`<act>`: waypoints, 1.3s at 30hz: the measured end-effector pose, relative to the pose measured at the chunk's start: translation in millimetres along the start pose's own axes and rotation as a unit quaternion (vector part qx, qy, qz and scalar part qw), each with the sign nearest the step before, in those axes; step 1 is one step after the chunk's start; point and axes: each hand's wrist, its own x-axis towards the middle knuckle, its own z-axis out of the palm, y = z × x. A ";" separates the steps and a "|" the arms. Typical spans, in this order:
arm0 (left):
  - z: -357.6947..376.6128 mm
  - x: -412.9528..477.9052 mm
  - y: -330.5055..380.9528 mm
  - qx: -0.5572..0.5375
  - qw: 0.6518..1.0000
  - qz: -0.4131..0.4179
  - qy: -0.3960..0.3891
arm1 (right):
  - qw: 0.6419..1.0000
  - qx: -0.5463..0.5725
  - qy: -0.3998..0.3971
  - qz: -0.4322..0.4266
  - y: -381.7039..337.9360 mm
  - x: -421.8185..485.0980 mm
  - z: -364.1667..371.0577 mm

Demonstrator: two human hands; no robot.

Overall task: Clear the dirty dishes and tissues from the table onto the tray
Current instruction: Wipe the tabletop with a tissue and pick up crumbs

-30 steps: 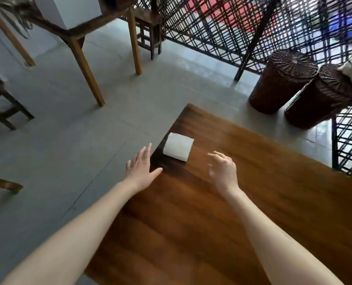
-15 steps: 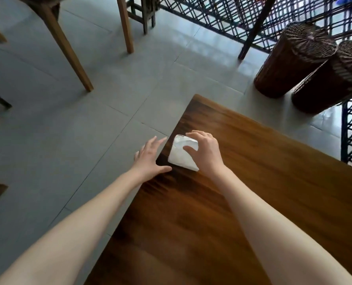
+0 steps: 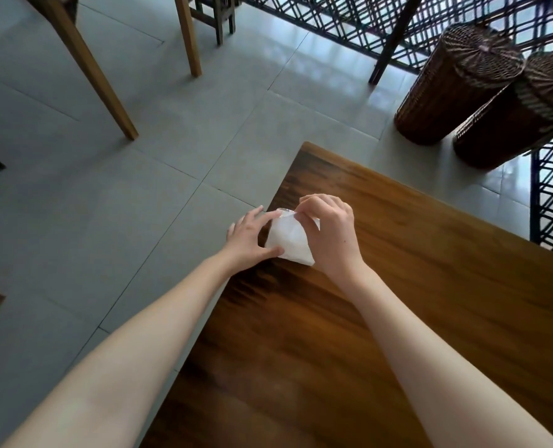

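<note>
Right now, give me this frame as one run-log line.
stage: grasping tissue pack | right hand: pinches pack's far edge | left hand: touches its left side | place: table corner | tray: not in view

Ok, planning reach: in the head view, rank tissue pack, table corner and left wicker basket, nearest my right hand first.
1. tissue pack, pinched by the right hand.
2. table corner, ahead.
3. left wicker basket, far right, on floor.
</note>
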 end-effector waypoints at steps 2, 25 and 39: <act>2.0 -3.9 2.5 0.001 1.000 -0.010 0.007 | 0.999 0.009 0.034 0.008 -5.0 -4.4 -13.8; 25.0 -118.6 94.3 0.113 0.993 -0.009 0.027 | 0.954 -0.164 0.067 0.242 105.4 -193.4 -120.1; 71.6 -202.4 80.8 0.123 0.988 -0.089 -0.003 | 0.976 -0.092 -0.140 0.140 117.7 -245.1 -49.0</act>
